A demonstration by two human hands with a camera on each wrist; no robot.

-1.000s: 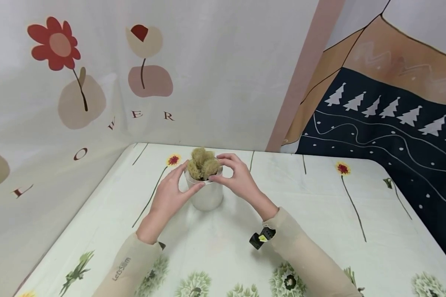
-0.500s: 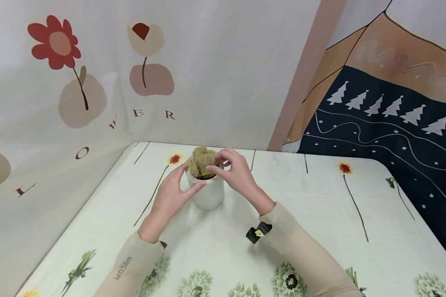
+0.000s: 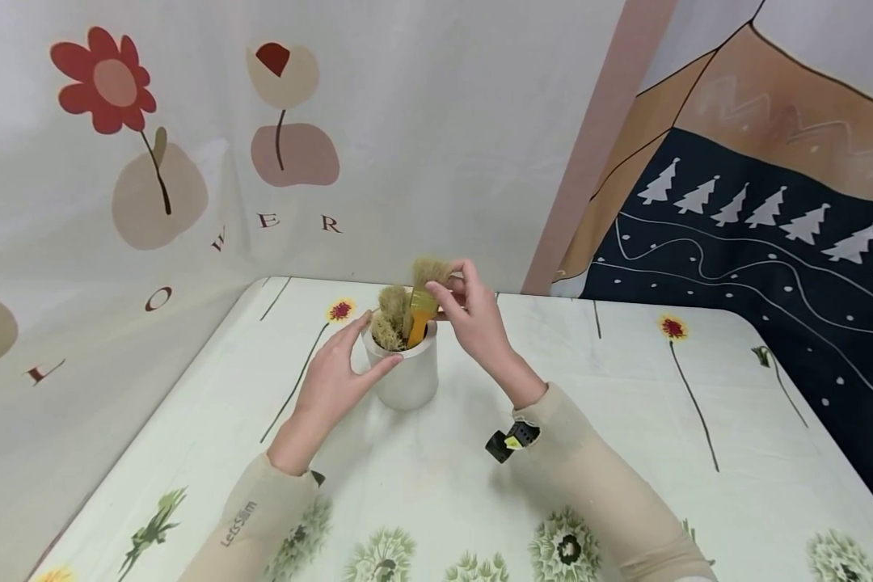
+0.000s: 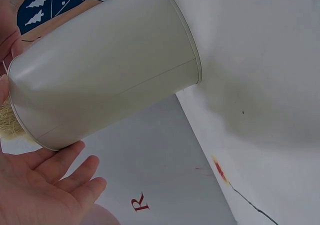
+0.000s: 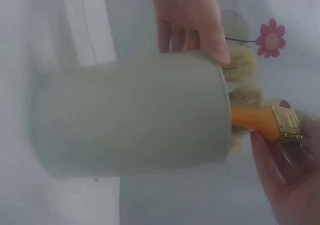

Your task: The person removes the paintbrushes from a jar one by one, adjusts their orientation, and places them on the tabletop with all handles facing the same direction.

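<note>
A white cylindrical container [image 3: 407, 380] stands upright at the back middle of the table. My left hand [image 3: 327, 384] holds its rim from the left, thumb in front and fingers along the side. In the left wrist view several fingers [image 4: 82, 172] spread away from the wall. Bristles up, a paintbrush [image 3: 419, 325] with an orange handle and gold-coloured ferrule is pinched by my right hand [image 3: 474, 315] near the ferrule. Its handle [image 5: 250, 116] still dips inside the container, where the end is hidden. Other brushes' tan bristles [image 3: 390, 303] stick out of the opening.
A white flower-printed cloth [image 3: 422, 485] covers the table. Behind it hangs a pale curtain [image 3: 436, 162] with flowers and letters, and at right a dark fabric [image 3: 735, 267] with white trees. A black device [image 3: 509, 440] sits under the right wrist.
My right hand has gone from the rim to one brush, taken hold of it and raised it, so its ferrule and orange handle show. My left hand has stayed at the container.
</note>
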